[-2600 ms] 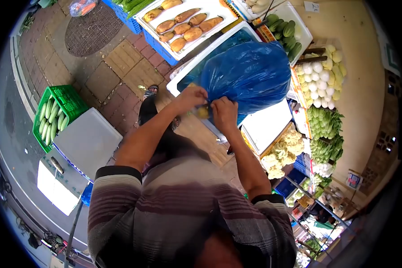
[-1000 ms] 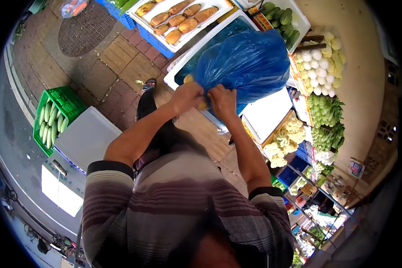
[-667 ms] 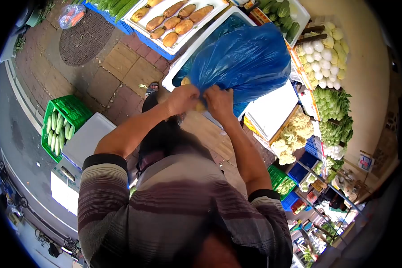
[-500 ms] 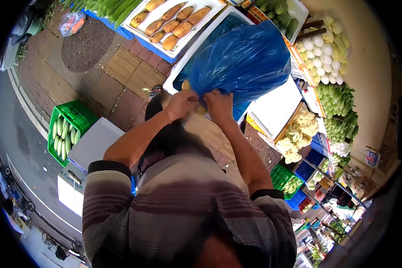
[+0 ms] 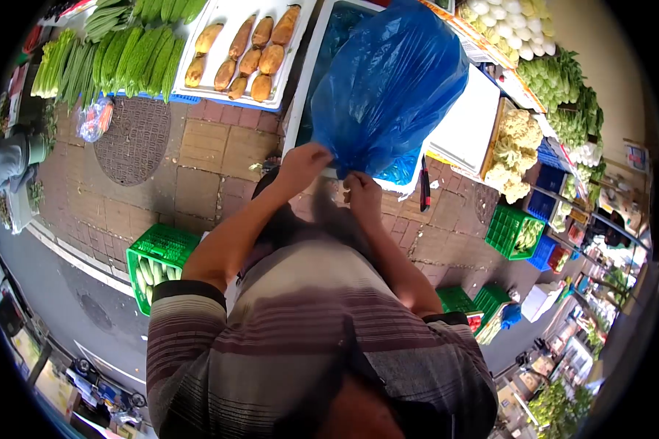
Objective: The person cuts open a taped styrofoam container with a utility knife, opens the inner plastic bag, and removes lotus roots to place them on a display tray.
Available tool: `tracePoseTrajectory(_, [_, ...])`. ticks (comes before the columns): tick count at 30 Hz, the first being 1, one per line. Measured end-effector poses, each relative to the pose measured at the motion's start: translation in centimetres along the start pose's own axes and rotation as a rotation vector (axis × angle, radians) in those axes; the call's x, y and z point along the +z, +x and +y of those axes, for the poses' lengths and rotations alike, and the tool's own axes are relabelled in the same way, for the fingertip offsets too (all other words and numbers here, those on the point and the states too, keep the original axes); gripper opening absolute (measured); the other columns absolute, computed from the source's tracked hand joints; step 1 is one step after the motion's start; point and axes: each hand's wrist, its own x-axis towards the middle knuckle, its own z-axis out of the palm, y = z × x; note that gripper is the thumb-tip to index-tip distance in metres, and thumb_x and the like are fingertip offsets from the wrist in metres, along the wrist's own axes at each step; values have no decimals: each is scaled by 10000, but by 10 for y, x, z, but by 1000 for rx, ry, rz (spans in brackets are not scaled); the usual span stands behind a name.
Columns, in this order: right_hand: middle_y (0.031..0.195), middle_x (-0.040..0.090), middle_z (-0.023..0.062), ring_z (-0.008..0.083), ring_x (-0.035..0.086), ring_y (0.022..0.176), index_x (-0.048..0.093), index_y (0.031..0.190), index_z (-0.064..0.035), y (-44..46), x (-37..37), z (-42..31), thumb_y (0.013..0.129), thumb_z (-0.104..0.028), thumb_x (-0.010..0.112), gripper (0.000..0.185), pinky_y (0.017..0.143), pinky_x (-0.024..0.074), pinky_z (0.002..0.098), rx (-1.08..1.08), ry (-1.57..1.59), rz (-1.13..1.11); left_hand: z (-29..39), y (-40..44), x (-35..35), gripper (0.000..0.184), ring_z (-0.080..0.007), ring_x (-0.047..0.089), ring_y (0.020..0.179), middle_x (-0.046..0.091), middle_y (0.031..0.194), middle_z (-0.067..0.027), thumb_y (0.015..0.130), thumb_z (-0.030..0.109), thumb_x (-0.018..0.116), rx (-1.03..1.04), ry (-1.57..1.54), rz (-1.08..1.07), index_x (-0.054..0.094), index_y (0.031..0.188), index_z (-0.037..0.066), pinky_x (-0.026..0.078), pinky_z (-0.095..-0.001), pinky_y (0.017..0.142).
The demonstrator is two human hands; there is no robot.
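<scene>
A large blue plastic bag (image 5: 392, 84), puffed up, lies over a white foam box (image 5: 298, 117) lined with blue plastic. Its gathered neck points down toward me, between my hands. My left hand (image 5: 304, 168) is closed, pinching the left side of the neck. Just below and to the right, my right hand (image 5: 364, 196) has its fingers curled in at the lower end of the neck. What is inside the bag cannot be seen through the plastic.
A white tray of brown root vegetables (image 5: 249, 58) is at upper left, beside green gourds (image 5: 135, 58). White foam lid (image 5: 465, 124) and cauliflower (image 5: 512, 150) lie right. A red-and-black tool (image 5: 425, 186) hangs at the box edge. Green crates (image 5: 165, 245) stand on the paving.
My view has swung, so the stalls appear shifted. My right hand has moved lower, from on the bag's edge to below its neck. The bag looks more upright, its neck more tightly gathered.
</scene>
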Motion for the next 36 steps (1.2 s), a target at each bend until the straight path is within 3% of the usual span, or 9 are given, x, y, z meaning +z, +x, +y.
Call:
tracePoseTrajectory(2, [792, 677, 80, 117, 597, 565, 707, 1026, 39, 4, 21, 6, 936, -192, 597, 271, 527, 486, 273, 354, 220, 136, -6, 9, -2, 230, -187, 664, 822, 709, 932, -122, 923, 153, 680, 129, 39, -43, 684, 1100, 6, 519, -311, 753])
tracePoseTrajectory(8, [769, 680, 169, 247, 675, 710, 701, 962, 22, -1, 42, -23, 932, -254, 563, 310, 650, 507, 380, 454, 324, 342, 10, 19, 0, 277, -264, 676, 826, 700, 975, -174, 914, 167, 683, 142, 180, -232, 684, 1148, 18, 525, -349, 753])
tracePoseTrajectory(12, [736, 678, 144, 196, 656, 629, 694, 955, 56, 1, 45, -33, 930, -236, 563, 321, 597, 503, 343, 606, 522, 406, 5, 26, 7, 242, -271, 676, 784, 703, 918, -170, 905, 169, 687, 241, 265, -217, 705, 1097, 21, 528, -366, 722])
tracePoseTrajectory(24, [690, 637, 69, 120, 565, 523, 684, 843, 24, 18, 65, -71, 914, -143, 607, 197, 475, 413, 272, 740, 724, 744, 6, 64, -8, 235, -255, 697, 804, 723, 935, -169, 884, 155, 658, 214, 285, -566, 712, 1063, 13, 526, -352, 718])
tracePoseTrajectory(26, [657, 623, 66, 125, 585, 563, 676, 830, 25, 15, 93, -36, 895, -144, 601, 195, 470, 399, 273, 374, 378, 774, 8, 76, -8, 220, -263, 701, 799, 726, 916, -167, 876, 148, 662, 214, 287, -640, 719, 1041, 14, 528, -353, 714])
tracePoseTrajectory(30, [681, 612, 76, 150, 595, 588, 640, 793, 11, 21, 112, -44, 872, -126, 619, 160, 491, 436, 306, 532, 503, 858, 13, 94, -13, 177, -255, 708, 775, 729, 886, -159, 872, 116, 660, 318, 258, -776, 729, 1007, 24, 529, -346, 700])
tracePoseTrajectory(33, [757, 617, 84, 173, 590, 596, 615, 801, -3, 14, 110, -63, 849, -97, 643, 110, 532, 486, 330, 305, -25, 871, 24, 101, -18, 160, -294, 710, 787, 725, 890, -167, 873, 104, 645, 348, 272, -845, 729, 991, 36, 534, -370, 710])
tracePoseTrajectory(35, [806, 624, 83, 183, 592, 606, 613, 833, -10, 12, 119, -65, 837, -88, 654, 89, 562, 513, 335, 345, 126, 926, 23, 104, -19, 152, -330, 706, 805, 720, 896, -174, 882, 112, 637, 384, 286, -885, 725, 985, 43, 535, -394, 718])
tracePoseTrajectory(36, [826, 628, 80, 186, 597, 614, 619, 861, -13, 14, 141, -43, 831, -88, 658, 90, 576, 522, 332, 513, 607, 993, 24, 107, -18, 146, -314, 706, 790, 721, 885, -168, 883, 114, 644, 379, 294, -903, 724, 984, 45, 534, -387, 709])
